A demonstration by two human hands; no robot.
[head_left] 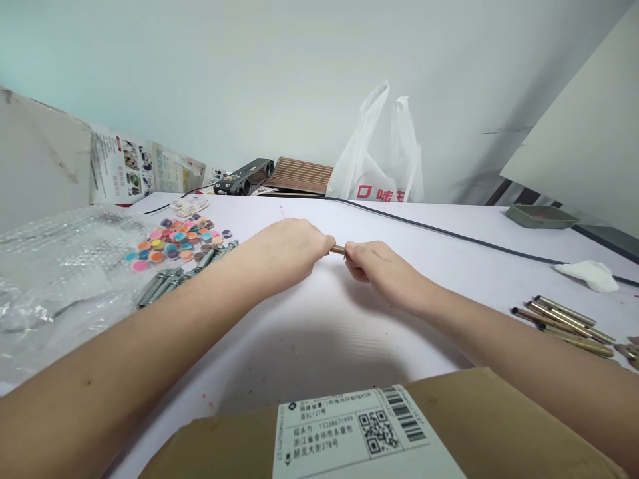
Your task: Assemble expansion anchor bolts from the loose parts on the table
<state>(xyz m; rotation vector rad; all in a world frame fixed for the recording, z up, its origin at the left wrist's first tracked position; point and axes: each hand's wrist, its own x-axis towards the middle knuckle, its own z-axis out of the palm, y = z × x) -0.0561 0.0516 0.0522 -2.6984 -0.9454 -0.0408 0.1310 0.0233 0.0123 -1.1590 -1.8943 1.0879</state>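
My left hand (287,253) and my right hand (379,269) meet over the middle of the white table (319,332). Both are closed on one small brass-coloured metal piece (338,250), of which only a short bit shows between the fingertips. The left fingers pinch its left end, the right fingers curl round its right end. Several grey metal bolts (180,278) lie to the left of my left forearm. A heap of small coloured round discs (174,243) sits just behind them. Several brass-coloured tubes (564,322) lie at the right.
Crumpled bubble wrap (54,273) covers the left side. A cardboard box (379,432) with a shipping label lies at the near edge. A black cable (449,233) crosses the table. At the back stand a white plastic bag (382,163), a black device (244,178) and a grey tray (542,215).
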